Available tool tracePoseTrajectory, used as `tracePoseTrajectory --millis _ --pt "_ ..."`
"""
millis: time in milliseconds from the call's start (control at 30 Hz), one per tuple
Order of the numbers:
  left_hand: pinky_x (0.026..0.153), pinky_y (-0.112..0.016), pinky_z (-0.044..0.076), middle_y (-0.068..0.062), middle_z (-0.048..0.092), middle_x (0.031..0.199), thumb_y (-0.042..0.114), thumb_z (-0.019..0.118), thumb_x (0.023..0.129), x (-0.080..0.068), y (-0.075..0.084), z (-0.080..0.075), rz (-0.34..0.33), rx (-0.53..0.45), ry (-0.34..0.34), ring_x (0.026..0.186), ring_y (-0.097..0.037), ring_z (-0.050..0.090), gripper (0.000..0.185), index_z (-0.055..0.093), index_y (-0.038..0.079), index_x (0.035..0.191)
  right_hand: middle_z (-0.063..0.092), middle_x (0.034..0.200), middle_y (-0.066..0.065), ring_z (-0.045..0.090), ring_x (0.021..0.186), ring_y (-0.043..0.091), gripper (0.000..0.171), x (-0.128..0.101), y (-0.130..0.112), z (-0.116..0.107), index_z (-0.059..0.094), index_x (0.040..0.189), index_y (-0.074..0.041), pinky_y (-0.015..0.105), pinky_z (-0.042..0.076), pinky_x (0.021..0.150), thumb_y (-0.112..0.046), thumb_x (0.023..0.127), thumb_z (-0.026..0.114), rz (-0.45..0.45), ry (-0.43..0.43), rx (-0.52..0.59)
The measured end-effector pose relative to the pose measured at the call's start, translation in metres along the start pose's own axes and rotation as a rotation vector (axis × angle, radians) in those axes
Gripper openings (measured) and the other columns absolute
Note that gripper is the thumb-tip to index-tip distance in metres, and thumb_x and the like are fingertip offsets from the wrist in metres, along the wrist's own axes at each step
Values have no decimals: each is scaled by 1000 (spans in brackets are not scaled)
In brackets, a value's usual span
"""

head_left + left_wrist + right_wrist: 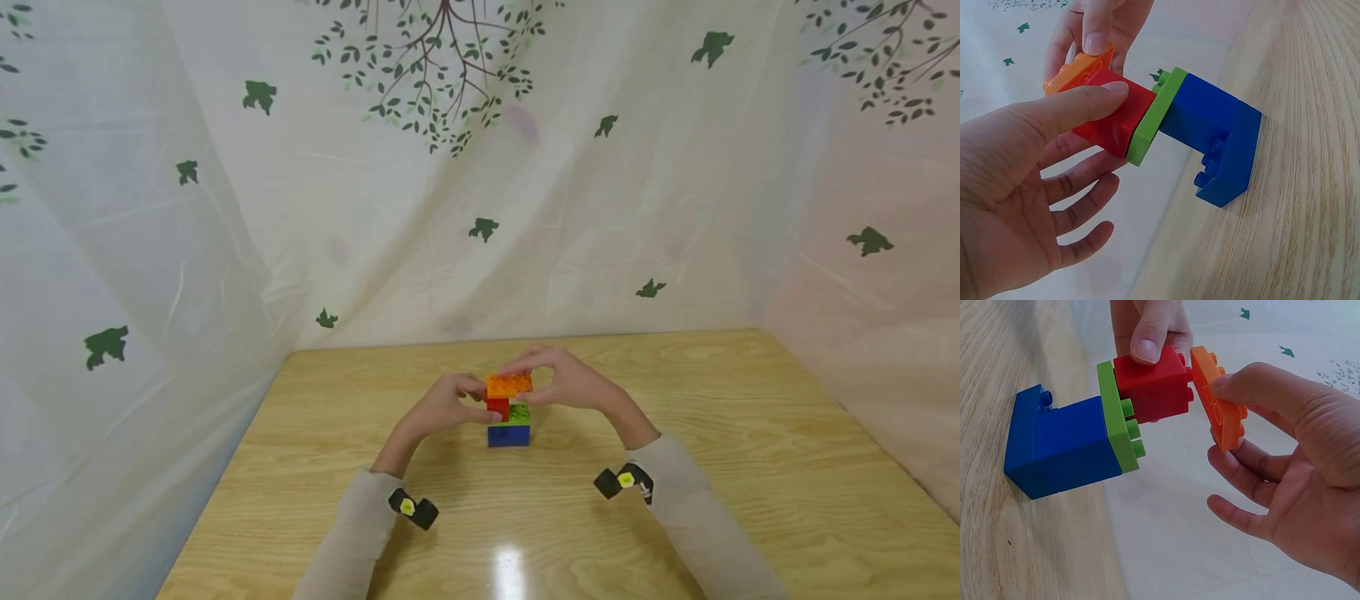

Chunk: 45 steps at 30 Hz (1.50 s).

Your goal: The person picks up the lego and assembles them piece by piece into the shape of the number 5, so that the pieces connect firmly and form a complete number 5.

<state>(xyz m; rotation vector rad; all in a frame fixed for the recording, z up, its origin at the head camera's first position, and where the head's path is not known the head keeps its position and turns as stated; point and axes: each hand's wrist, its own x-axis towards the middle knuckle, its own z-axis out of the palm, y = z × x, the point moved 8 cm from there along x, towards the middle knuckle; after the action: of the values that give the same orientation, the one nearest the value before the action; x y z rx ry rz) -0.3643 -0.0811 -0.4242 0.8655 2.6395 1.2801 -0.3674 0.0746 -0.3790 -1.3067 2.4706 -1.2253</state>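
Note:
A small stack of toy building bricks stands on the wooden table [345, 533]. Blue bricks [1072, 447] form its base, topped by a thin green brick [1113, 419] with a red brick [1154, 384] on one end of it. My left hand [444, 406] grips the red brick between thumb and fingers. In my right hand [573, 382] a thin orange brick [1219, 403] is pinched between thumb and fingers. The right wrist view shows the orange brick tilted right at the red brick's studs, its hollow underside turned toward them. The left wrist view shows it just past the red brick's top.
A pale curtain [420, 258] printed with leaves and branches hangs behind the table and along its sides. Black wrist cameras [414, 509] are strapped over both sleeves, close above the tabletop.

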Motion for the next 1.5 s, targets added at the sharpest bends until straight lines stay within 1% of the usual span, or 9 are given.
tracePoseTrajectory --millis 167,233,333,567,733,867,1100,1300,1500 --pt "95 -54 49 -2 74 102 26 84 85 0 1 0 4 5 2 100 -24 63 22 79 13 102 69 125 4 59 112 21 37 0 -1 2 73 126 -15 45 54 96 -14 90 78 3 -22 -18" --pt "95 -55 49 -2 75 102 26 84 86 0 1 0 8 4 2 99 -23 63 22 79 13 102 69 126 5 59 113 22 37 -1 -1 2 73 126 -15 50 54 97 -13 90 78 3 -27 -18" --pt "95 -56 49 -2 75 102 26 84 85 1 1 1 14 5 0 98 -21 62 22 79 13 103 69 126 6 59 113 23 38 -1 0 2 72 127 -14 52 54 97 -13 89 78 3 -33 -28" --pt "95 -54 49 -2 75 103 25 84 85 0 3 1 9 4 -5 97 -16 62 23 79 13 103 69 124 5 60 111 21 38 -2 -1 1 72 127 -14 36 52 96 -15 90 77 1 -39 -62" --pt "94 -55 49 -3 75 102 25 84 86 -1 6 0 19 -2 -5 96 -18 62 22 79 12 103 69 122 3 60 110 19 37 -2 0 2 73 126 -14 37 52 96 -13 89 79 15 -40 -58" --pt "93 -56 49 -4 75 101 26 83 86 -1 7 -1 35 6 -3 96 -18 63 22 79 11 102 70 120 4 60 109 20 37 -2 -2 2 74 124 -14 39 51 96 -10 88 79 5 -38 -53" --pt "94 -55 49 -2 75 101 25 84 86 0 3 -1 29 -3 -5 96 -17 62 22 78 13 103 69 118 5 59 106 20 36 -2 -4 3 74 124 -13 37 52 93 -7 89 77 -5 -41 -58" --pt "95 -56 49 -2 74 102 25 84 85 0 2 -1 16 -9 -5 97 -17 61 23 79 12 103 69 118 4 59 107 19 37 -2 -2 4 74 125 -13 36 52 93 -7 88 78 6 -42 -46" --pt "95 -55 49 -2 74 101 25 84 85 0 2 -1 13 -1 -3 96 -15 61 22 79 13 103 68 118 5 58 107 19 36 -1 -3 7 73 125 -13 33 52 92 -13 90 78 7 -58 -56"
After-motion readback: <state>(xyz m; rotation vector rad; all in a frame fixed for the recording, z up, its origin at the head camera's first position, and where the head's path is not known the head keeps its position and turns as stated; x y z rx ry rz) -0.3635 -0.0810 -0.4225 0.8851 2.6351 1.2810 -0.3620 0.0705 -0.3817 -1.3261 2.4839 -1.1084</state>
